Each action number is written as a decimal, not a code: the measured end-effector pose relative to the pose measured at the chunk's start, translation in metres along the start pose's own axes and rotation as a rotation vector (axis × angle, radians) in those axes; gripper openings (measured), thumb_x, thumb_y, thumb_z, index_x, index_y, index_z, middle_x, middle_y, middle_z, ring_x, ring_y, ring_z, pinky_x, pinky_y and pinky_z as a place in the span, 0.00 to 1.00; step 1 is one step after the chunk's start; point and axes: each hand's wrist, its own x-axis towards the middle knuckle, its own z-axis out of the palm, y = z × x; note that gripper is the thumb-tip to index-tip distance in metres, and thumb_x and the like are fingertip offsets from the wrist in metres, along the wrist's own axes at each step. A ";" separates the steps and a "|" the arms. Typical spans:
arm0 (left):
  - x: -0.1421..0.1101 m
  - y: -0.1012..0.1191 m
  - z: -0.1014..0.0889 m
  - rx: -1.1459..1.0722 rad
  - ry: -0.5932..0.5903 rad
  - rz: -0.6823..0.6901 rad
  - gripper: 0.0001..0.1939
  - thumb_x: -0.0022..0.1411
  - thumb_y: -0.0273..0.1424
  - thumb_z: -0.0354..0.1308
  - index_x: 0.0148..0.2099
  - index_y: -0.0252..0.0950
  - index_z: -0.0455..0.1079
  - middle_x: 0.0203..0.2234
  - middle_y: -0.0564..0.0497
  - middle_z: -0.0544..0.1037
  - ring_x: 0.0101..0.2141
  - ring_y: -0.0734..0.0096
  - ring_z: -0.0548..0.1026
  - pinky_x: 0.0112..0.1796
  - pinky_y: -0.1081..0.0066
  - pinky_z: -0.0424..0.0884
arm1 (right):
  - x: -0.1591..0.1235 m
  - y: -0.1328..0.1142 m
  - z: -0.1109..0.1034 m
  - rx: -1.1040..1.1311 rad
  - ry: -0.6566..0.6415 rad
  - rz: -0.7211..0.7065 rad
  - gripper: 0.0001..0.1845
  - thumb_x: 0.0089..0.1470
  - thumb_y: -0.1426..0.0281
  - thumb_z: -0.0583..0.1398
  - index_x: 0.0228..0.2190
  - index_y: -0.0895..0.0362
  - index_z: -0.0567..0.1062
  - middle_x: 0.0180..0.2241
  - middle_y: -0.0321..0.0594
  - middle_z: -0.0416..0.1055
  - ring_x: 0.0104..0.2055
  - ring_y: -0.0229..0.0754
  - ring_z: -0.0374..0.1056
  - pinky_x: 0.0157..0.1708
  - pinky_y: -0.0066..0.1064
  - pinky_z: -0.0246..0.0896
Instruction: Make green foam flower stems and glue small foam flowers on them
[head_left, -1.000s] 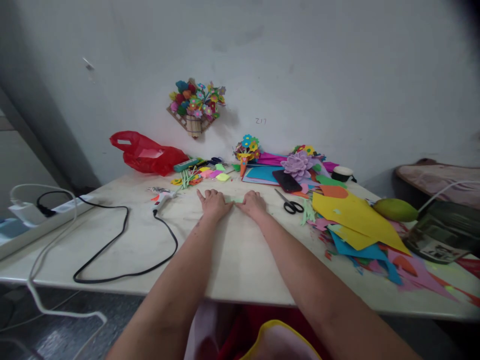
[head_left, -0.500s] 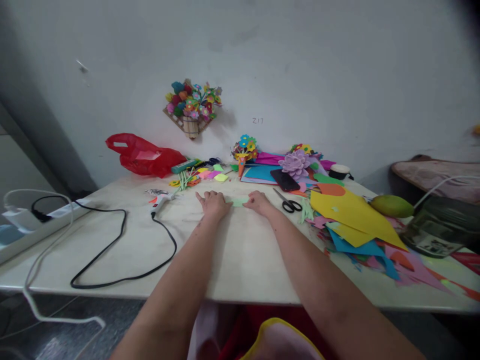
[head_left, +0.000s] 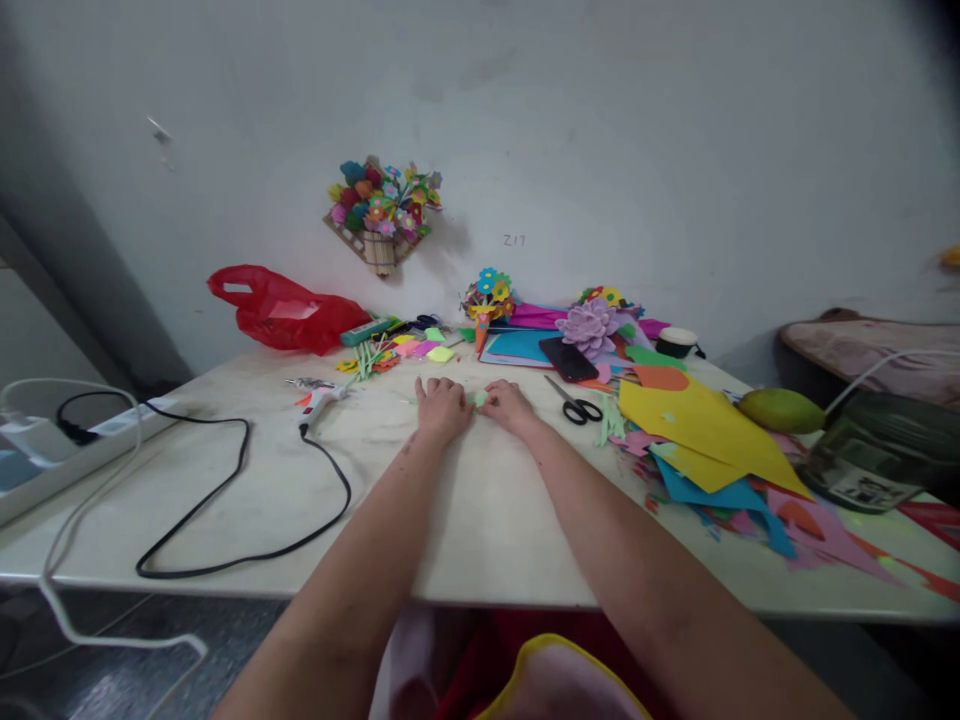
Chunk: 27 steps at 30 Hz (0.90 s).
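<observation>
A small light green piece of craft sheet [head_left: 480, 398] lies low over the table between my two hands, partly hidden by fingers. My right hand [head_left: 510, 405] is closed in a pinch at its right side. From the left, my left hand [head_left: 444, 405] grips the other end with thumb and fingertips bent inward. Black-handled scissors [head_left: 581, 410] rest just right of my right hand, beside a bundle of pale green strips [head_left: 611, 420]. Left of my left hand sits a white glue gun [head_left: 321, 402] with a black cord.
Yellow craft sheets [head_left: 690, 425] and colourful scraps cover the right side, near a mango [head_left: 781, 411] and a glass jar [head_left: 874, 455]. Behind are a phone [head_left: 568, 360], a lilac flower [head_left: 590, 328] and a red plastic bag [head_left: 289, 312]. A power strip [head_left: 90, 450] edges the left.
My hands have drawn closer together. The green piece between them shows shorter than before, and my left hand's fingers have curled in from a flatter pose.
</observation>
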 end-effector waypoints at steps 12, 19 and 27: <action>-0.001 0.000 -0.004 0.014 -0.074 -0.068 0.16 0.53 0.44 0.50 0.31 0.38 0.70 0.41 0.45 0.70 0.49 0.53 0.59 0.53 0.47 0.36 | -0.004 0.000 -0.015 -0.008 -0.050 0.022 0.07 0.44 0.68 0.61 0.21 0.59 0.76 0.41 0.43 0.69 0.47 0.40 0.61 0.48 0.28 0.50; 0.000 0.000 -0.003 0.031 -0.078 -0.100 0.18 0.52 0.46 0.49 0.31 0.39 0.71 0.42 0.46 0.70 0.49 0.54 0.59 0.53 0.47 0.36 | -0.007 0.009 -0.023 -0.003 -0.053 0.097 0.08 0.42 0.67 0.62 0.18 0.58 0.74 0.41 0.40 0.70 0.46 0.42 0.61 0.45 0.27 0.52; 0.002 -0.002 0.000 0.016 -0.082 -0.119 0.19 0.51 0.48 0.49 0.31 0.39 0.71 0.43 0.46 0.70 0.49 0.53 0.60 0.52 0.46 0.37 | -0.013 0.011 -0.037 -0.026 -0.085 0.162 0.08 0.41 0.64 0.62 0.20 0.56 0.74 0.43 0.38 0.69 0.47 0.43 0.60 0.44 0.28 0.53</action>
